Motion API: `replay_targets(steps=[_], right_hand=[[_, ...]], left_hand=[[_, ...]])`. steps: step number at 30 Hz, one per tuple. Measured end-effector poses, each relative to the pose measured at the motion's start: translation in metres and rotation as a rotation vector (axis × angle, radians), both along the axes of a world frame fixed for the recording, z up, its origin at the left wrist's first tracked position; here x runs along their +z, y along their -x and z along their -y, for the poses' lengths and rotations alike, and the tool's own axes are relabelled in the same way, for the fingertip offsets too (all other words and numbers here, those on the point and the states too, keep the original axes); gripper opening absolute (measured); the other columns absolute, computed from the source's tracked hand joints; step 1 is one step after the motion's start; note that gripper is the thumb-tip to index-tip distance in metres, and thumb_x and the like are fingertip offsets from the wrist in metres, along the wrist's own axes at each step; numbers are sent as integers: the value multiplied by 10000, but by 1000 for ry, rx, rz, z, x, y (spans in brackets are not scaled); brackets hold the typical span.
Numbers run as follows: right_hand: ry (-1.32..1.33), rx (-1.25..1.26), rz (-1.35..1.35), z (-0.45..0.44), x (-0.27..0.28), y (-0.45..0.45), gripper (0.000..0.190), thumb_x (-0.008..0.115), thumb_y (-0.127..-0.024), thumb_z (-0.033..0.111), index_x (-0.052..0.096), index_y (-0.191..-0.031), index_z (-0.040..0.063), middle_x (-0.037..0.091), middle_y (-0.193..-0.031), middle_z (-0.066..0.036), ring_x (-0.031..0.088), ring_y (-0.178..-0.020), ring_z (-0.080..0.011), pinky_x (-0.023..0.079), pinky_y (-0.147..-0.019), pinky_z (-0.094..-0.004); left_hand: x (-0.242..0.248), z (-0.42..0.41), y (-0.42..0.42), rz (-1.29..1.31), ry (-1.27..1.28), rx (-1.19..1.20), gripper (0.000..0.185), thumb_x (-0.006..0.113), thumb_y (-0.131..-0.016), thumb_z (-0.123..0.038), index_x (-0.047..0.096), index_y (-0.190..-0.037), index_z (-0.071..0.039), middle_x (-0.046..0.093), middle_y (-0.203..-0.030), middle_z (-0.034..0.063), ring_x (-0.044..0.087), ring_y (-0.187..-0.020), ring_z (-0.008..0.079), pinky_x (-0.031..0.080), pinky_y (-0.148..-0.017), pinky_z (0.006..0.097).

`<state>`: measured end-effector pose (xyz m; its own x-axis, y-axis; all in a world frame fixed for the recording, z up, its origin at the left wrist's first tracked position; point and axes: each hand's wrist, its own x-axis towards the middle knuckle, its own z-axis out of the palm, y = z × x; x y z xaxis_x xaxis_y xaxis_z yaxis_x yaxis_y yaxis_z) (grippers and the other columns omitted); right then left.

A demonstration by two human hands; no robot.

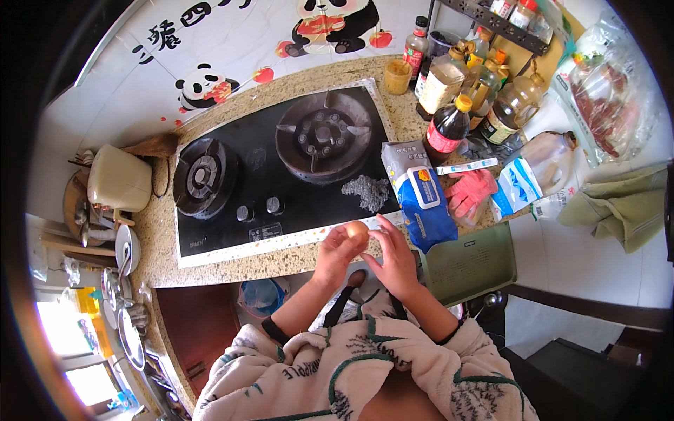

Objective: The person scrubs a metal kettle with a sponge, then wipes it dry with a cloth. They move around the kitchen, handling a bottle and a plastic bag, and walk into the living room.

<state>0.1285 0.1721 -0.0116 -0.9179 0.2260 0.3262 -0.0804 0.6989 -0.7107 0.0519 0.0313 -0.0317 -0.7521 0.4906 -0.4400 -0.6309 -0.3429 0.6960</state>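
Note:
A brown egg is held in the fingers of my left hand, just in front of the hob's near edge. My right hand is close beside it on the right, fingers spread, with fingertips close to the egg; whether they touch it I cannot tell. Behind both hands lies the black two-burner gas hob. A steel wool scourer rests on its right part. A blue and grey pack of wipes lies at the hob's right side, beyond my right hand.
Sauce and oil bottles crowd the back right. Pink rubber gloves lie right of the wipes, above a green tray. A cream knife block stands left, near several bowls and pans. A blue-lined bin is below the counter.

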Motion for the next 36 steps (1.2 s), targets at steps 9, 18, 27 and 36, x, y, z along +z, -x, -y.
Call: replay_targets(steps=[9,18,27,36], right_hand=[[59,-290,207,-17,-25,-62,244,701,-811,135,626,-1029,57,626,-1123,-133,613,-1028,-331,503,-851,-396],[142,-593,359,-5,-27,-147,177,702,-822,120,656,-982,58,660,-950,-141,673,-838,-308,527,-713,-397],[189,-1051,495,25,-76,-264,212,667,-839,187,672,-1008,59,669,-968,-173,670,-821,-315,529,-716,-417],[582,-1474,710,132,-168,-359,140,719,-780,156,703,-888,68,699,-823,-125,683,-757,-258,534,-712,-346]], left_hand=[[-8,1,93,-579,346,-16,372,722,-814,-2,549,-1141,-35,573,-1076,49,606,-943,135,508,-840,268],[-8,-66,139,-929,337,-64,414,764,-768,-52,597,-1146,-24,648,-980,63,643,-820,119,530,-715,255],[-16,-214,252,-1294,1016,-564,494,723,-698,-364,565,-1081,-93,690,-1017,172,670,-961,328,515,-834,442],[-59,-259,275,-1528,1247,-732,622,626,-758,-599,652,-1057,-54,676,-1075,200,634,-1044,367,479,-918,445]])
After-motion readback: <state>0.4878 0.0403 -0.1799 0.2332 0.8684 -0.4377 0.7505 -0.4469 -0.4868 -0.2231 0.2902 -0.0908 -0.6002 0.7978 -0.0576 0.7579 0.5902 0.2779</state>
